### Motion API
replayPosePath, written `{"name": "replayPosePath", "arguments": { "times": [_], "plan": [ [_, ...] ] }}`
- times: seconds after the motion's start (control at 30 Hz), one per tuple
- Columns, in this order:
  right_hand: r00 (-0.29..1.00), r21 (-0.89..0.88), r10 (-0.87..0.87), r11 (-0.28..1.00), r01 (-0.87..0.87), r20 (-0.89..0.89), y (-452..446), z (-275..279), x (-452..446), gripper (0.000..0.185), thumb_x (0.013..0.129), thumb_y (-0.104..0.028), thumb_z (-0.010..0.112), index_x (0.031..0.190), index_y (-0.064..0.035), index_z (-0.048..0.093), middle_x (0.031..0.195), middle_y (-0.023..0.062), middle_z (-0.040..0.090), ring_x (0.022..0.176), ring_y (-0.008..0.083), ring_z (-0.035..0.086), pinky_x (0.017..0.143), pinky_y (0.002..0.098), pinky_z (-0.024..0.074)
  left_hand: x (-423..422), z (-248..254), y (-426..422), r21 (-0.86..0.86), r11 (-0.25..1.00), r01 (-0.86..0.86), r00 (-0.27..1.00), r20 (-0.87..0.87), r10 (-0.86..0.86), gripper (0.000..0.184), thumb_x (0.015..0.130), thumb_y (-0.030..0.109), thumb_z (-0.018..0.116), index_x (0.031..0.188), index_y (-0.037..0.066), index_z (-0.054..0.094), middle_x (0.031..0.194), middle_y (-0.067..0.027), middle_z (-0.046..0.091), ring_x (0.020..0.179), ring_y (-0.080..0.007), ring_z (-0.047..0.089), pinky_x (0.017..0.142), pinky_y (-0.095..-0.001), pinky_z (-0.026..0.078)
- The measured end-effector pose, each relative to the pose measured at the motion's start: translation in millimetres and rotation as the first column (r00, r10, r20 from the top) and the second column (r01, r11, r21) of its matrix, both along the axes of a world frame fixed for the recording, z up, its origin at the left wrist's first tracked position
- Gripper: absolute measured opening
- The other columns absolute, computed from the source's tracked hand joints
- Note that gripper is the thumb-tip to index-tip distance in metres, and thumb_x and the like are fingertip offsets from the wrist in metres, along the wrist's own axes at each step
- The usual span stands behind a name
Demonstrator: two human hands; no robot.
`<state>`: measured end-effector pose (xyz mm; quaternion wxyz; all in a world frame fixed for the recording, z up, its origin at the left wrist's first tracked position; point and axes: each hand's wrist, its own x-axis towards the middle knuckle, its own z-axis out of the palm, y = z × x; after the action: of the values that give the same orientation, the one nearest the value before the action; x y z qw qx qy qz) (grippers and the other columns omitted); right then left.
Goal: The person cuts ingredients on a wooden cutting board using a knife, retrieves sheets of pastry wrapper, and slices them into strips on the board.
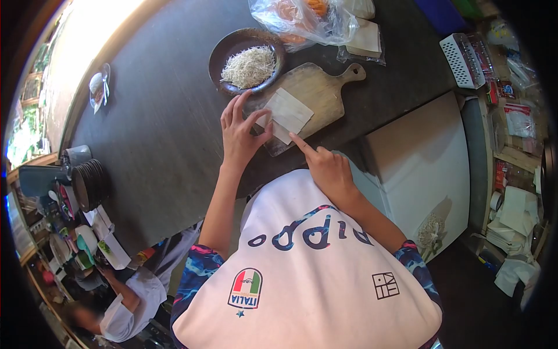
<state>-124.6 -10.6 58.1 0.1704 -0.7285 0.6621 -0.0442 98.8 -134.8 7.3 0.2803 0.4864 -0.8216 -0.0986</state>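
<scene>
A square pale wrapper sheet (292,111) lies on the wooden cutting board (325,93), its corner toward the board's left end. My left hand (239,127) is at the sheet's left corner, thumb and index finger curved apart around it and the other fingers raised. With its index finger stretched out, my right hand (330,170) touches the sheet's near edge; its other fingers curl under and the thumb is hidden. Just beyond my left hand, a dark round plate (217,64) holds a heap of thin whitish shreds (249,67).
Behind the board are a clear plastic bag (302,23) with orange contents and a stack of pale sheets (366,39). A small packet with a spoon (99,87) lies far left. Dark stacked plates (90,183) stand at the left edge. A person (133,302) is at lower left.
</scene>
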Motion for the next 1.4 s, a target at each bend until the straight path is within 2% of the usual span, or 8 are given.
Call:
{"name": "replayPosePath", "arguments": {
  "times": [0.37,0.47,0.6,0.67,0.77,0.87,1.17,1.4],
  "plan": [
    [1.0,0.136,-0.023,0.99,0.024,-0.008,41,25,-35,0.073,0.106,-0.014,0.066,0.171,-0.0408,0.046,0.076,0.0134,0.069,0.062,0.034,0.074,0.059,0.0475,0.0622,-2,-2,2,-0.017,1.0,-0.012,1.0,-0.016,0.012,0.033,0.084,0.024,0.089,0.117,0.023,0.084,0.165,-0.0072,0.056,0.153,-0.0339,0.049,0.125,-0.0495,0.039],
    [0.991,0.144,-0.058,0.989,0.04,0.122,43,30,-43,0.071,0.107,-0.015,0.065,0.171,-0.0406,0.047,0.077,0.0141,0.068,0.065,0.0356,0.074,0.062,0.0477,0.0624,0,-1,4,-0.012,1.0,0.016,0.997,-0.075,-0.017,0.032,0.087,0.019,0.088,0.119,0.02,0.084,0.162,-0.0077,0.059,0.152,-0.0348,0.05,0.125,-0.0501,0.04],
    [0.972,0.051,-0.069,0.997,0.059,0.226,21,21,-29,0.068,0.109,-0.017,0.065,0.17,-0.0402,0.048,0.077,0.0144,0.069,0.068,0.0374,0.075,0.065,0.0494,0.0631,11,-13,11,-0.018,0.999,-0.039,0.982,-0.188,0.035,0.024,0.09,0.016,0.087,0.113,0.017,0.083,0.158,-0.008,0.063,0.151,-0.0343,0.053,0.123,-0.0488,0.041],
    [0.969,-0.056,-0.036,0.997,0.051,0.246,5,2,-12,0.066,0.109,-0.017,0.065,0.169,-0.0404,0.049,0.078,0.0142,0.07,0.068,0.0377,0.075,0.065,0.0504,0.0633,12,-9,12,-0.018,0.998,-0.064,0.987,-0.15,0.06,0.022,0.089,0.012,0.088,0.11,0.016,0.084,0.154,-0.0078,0.065,0.149,-0.0354,0.054,0.123,-0.0495,0.044],
    [0.982,0.012,-0.055,0.998,0.054,0.183,-19,1,13,0.065,0.11,-0.02,0.065,0.167,-0.044,0.05,0.08,0.0143,0.071,0.071,0.0387,0.075,0.066,0.0521,0.0637,13,-7,12,-0.009,0.997,-0.076,0.988,-0.137,0.074,0.019,0.087,0.011,0.089,0.106,0.015,0.085,0.152,-0.0072,0.067,0.148,-0.0357,0.055,0.123,-0.05,0.045],
    [0.989,-0.007,-0.026,1.0,0.027,0.142,-21,1,22,0.065,0.11,-0.019,0.064,0.168,-0.0446,0.048,0.079,0.0138,0.071,0.07,0.0401,0.075,0.064,0.0531,0.0642,15,-8,11,-0.006,0.996,-0.087,0.986,-0.141,0.085,0.019,0.087,0.012,0.09,0.104,0.015,0.085,0.152,-0.0064,0.067,0.148,-0.0355,0.055,0.122,-0.05,0.045],
    [0.991,0.012,-0.03,1.0,0.029,0.13,-18,-11,25,0.066,0.111,-0.02,0.063,0.17,-0.0456,0.046,0.079,0.0146,0.07,0.069,0.0404,0.075,0.064,0.0537,0.064,14,-11,12,0.002,0.994,-0.114,0.98,-0.167,0.112,0.02,0.085,0.013,0.091,0.103,0.016,0.086,0.15,-0.006,0.068,0.148,-0.0356,0.055,0.122,-0.05,0.046],
    [0.996,0.001,-0.018,1.0,0.018,0.091,-18,-9,27,0.069,0.11,-0.019,0.064,0.171,-0.0447,0.045,0.078,0.0139,0.07,0.066,0.038,0.076,0.061,0.0506,0.0641,14,-11,10,0.019,0.995,-0.101,0.978,-0.183,0.103,0.021,0.083,0.011,0.091,0.103,0.016,0.086,0.149,-0.0059,0.069,0.147,-0.0359,0.055,0.122,-0.0502,0.047]
  ]
}}
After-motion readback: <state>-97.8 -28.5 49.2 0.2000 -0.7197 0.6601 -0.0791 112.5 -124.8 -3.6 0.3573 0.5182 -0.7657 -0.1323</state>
